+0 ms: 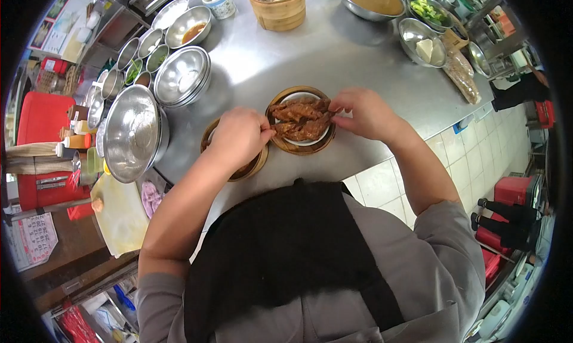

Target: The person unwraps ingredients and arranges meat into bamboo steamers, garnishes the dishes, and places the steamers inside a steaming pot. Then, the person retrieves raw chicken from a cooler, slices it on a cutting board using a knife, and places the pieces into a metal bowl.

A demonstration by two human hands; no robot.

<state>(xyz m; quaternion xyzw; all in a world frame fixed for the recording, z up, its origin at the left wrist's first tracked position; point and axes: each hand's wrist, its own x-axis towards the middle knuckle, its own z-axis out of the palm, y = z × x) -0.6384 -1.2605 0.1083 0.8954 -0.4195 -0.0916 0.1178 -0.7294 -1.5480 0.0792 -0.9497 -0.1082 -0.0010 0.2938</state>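
Brown, sauced chicken feet [301,121] lie on a white plate [310,143] inside a round bamboo steamer basket [298,150] at the middle of the steel table. My left hand [239,134] is closed, its thumb and finger pinching the left end of a chicken foot at the basket's edge. From the other side my right hand [364,114] pinches the right end of the feet near the rim. A second bamboo steamer basket [258,165] stands partly under my left hand, its contents mostly hidden.
Stacked steel bowls [182,74] and a large steel bowl [128,134] stand at the left. Farther back are a steamer basket of pale dumplings [277,15], a patterned cup [221,4] and a bowl of brown sauce [373,0]. A person in dark trousers [507,215] stands at the right.
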